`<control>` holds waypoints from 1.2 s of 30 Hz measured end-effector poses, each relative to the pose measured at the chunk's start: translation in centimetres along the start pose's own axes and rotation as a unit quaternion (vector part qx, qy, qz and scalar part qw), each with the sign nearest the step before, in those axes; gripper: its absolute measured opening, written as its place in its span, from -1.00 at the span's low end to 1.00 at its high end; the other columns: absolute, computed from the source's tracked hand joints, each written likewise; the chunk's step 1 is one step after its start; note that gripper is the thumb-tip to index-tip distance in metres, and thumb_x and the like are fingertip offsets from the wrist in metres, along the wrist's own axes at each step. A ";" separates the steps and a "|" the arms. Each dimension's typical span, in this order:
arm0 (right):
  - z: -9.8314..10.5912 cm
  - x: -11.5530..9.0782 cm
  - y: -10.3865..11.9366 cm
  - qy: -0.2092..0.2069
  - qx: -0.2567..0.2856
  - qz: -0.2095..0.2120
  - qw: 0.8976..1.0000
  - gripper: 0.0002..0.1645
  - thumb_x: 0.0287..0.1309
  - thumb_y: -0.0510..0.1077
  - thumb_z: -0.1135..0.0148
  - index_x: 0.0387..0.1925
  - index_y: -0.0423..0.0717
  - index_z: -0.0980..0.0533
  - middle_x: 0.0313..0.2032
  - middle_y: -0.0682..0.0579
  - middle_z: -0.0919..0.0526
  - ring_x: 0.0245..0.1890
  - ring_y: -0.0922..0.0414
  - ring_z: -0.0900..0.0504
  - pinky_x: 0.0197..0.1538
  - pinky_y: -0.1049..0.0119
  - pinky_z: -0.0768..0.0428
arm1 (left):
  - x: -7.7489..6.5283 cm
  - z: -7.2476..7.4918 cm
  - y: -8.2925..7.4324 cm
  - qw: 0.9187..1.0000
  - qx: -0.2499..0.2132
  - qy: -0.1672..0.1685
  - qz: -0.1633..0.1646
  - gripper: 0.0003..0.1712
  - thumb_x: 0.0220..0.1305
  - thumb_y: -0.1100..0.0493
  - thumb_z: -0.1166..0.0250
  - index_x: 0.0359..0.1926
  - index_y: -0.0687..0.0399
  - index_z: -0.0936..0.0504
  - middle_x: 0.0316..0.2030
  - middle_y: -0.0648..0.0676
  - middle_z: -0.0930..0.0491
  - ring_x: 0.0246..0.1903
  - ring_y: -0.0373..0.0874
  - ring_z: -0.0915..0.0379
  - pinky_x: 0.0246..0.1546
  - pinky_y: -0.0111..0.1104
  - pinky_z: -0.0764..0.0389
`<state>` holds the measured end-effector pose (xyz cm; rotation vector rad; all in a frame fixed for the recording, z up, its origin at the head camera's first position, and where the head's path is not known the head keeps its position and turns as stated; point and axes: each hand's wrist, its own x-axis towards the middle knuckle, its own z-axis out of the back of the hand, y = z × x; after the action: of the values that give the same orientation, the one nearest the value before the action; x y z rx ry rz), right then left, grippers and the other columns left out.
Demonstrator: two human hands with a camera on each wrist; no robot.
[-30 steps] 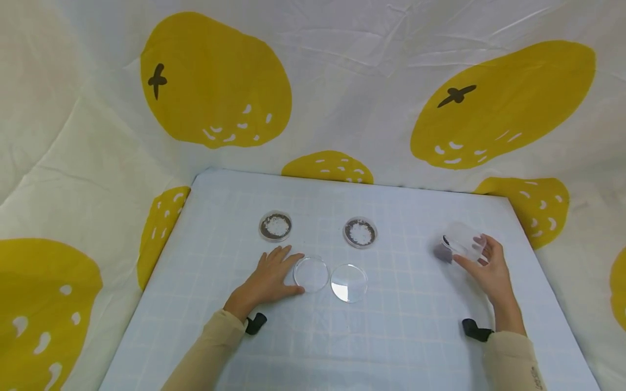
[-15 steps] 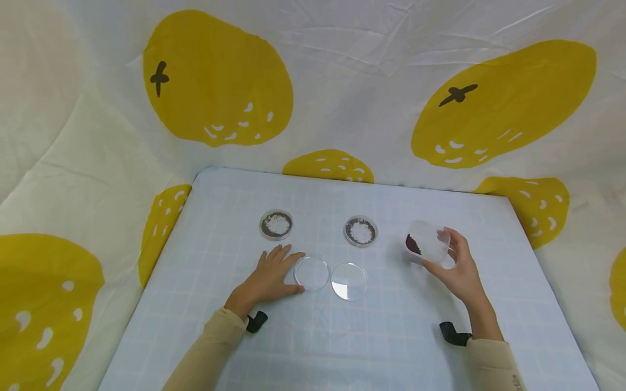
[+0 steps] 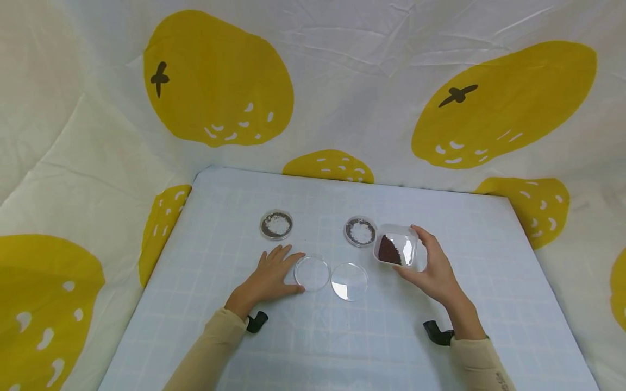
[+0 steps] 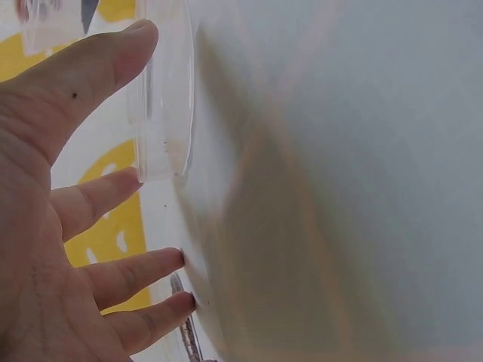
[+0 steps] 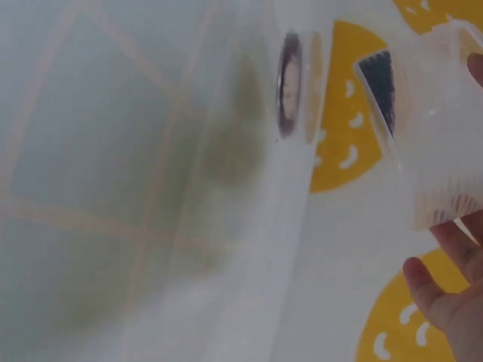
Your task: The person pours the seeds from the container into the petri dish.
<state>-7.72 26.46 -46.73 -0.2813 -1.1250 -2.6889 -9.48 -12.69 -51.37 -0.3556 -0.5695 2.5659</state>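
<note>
My left hand (image 3: pixel 269 278) lies low over the table. Its thumb and forefinger hold a clear petri dish (image 4: pixel 162 143) at opposite sides of the rim, while the other fingers spread out. Beside that dish lies a second clear round piece (image 3: pixel 349 282), flat like a dish or lid. My right hand (image 3: pixel 432 271) grips a translucent square tub (image 3: pixel 409 247) between thumb and fingers. The tub is tilted, with dark brown granules (image 3: pixel 389 250) gathered in its left side. It is held above the table, just right of a filled petri dish (image 3: pixel 361 232).
Another filled petri dish (image 3: pixel 276 225) stands at the back left. Both filled dishes show dark granules with white bits on top. Pale checked cloth covers the table (image 3: pixel 323 347). A white curtain with yellow fruit prints (image 3: pixel 342 81) rises behind it.
My right hand has carried the tub leftward from the table's right side to beside the right filled dish, and the granules show more. My left hand stays at the clear dish.
</note>
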 end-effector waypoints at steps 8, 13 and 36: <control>-1.0 0.3 1.4 0.016 -0.040 0.021 0.999 0.20 -0.35 0.08 -0.55 0.35 0.19 -0.08 0.21 0.00 -0.28 0.15 -0.03 -0.30 0.06 -0.16 -0.36 | 0.0 -0.1 0.0 1.000 -0.002 -0.007 -0.001 -0.07 -0.06 -0.34 -0.31 0.33 -0.26 -0.21 0.35 0.17 -0.06 0.33 0.13 0.15 0.20 0.19 0.11; -1.5 0.6 1.8 0.025 -0.047 0.049 0.997 0.19 -0.34 0.08 -0.55 0.35 0.13 -0.10 0.22 0.02 -0.27 0.19 0.01 -0.26 0.10 -0.09 -0.34 | 0.0 -0.2 0.0 1.000 0.000 -0.010 0.000 -0.07 -0.06 -0.34 -0.31 0.33 -0.26 -0.21 0.35 0.16 -0.06 0.33 0.13 0.15 0.21 0.18 0.12; -3.7 2.1 3.6 0.030 -0.127 0.212 0.968 0.19 -0.38 0.15 -0.52 0.30 -0.17 -0.18 0.17 -0.08 -0.33 0.18 -0.06 -0.26 0.15 -0.08 -0.21 | 0.0 -0.1 -0.1 1.000 0.003 -0.013 0.002 -0.07 -0.06 -0.36 -0.30 0.34 -0.29 -0.20 0.35 0.15 -0.06 0.34 0.13 0.17 0.21 0.18 0.14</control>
<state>-9.07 21.14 -46.32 -0.4245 -0.6117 -2.4282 -9.43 -12.60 -51.46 -0.3219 -0.5696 2.5785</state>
